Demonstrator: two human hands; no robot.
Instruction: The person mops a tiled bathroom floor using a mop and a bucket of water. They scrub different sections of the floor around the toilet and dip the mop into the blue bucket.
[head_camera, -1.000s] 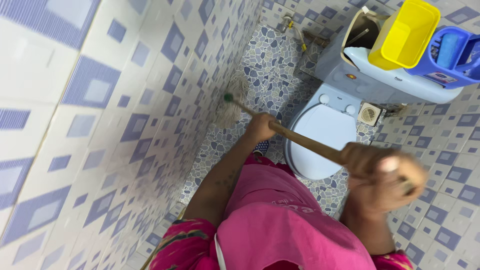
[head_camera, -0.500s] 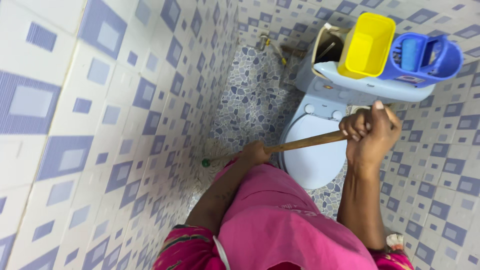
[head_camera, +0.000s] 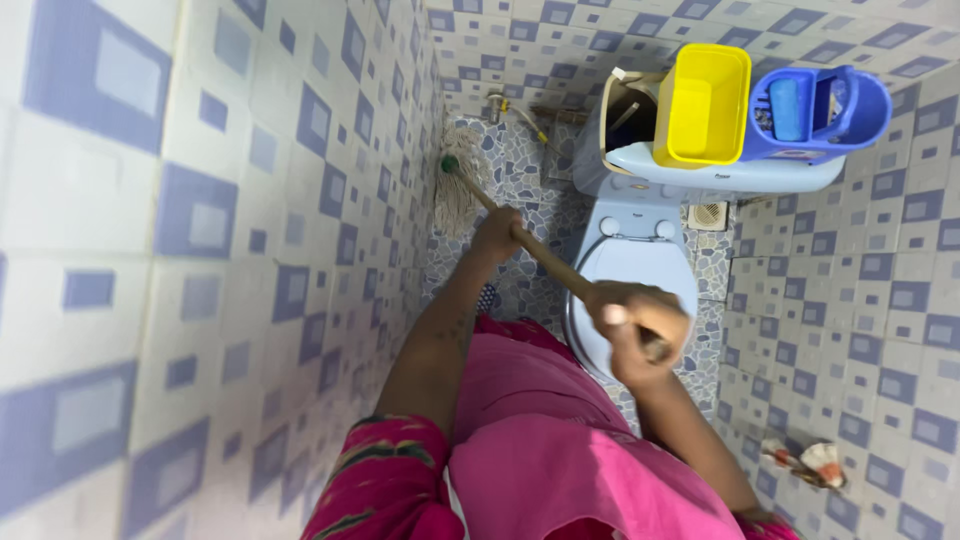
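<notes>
Both my hands grip a wooden mop handle. My left hand holds it lower down, nearer the mop head. My right hand clasps the upper end above the toilet seat, blurred by motion. The string mop head, with a green collar, rests on the pebble-pattern floor against the base of the left tiled wall. My pink garment fills the bottom of the view.
A pale blue toilet with closed lid stands to the right. On its cistern sit a yellow container and a blue bucket. Blue-and-white tiled walls close in on both sides. A crumpled rag lies at lower right.
The mop head has swept forward along the left wall toward the far corner. My right hand has dropped from near the cistern to over the toilet seat.
</notes>
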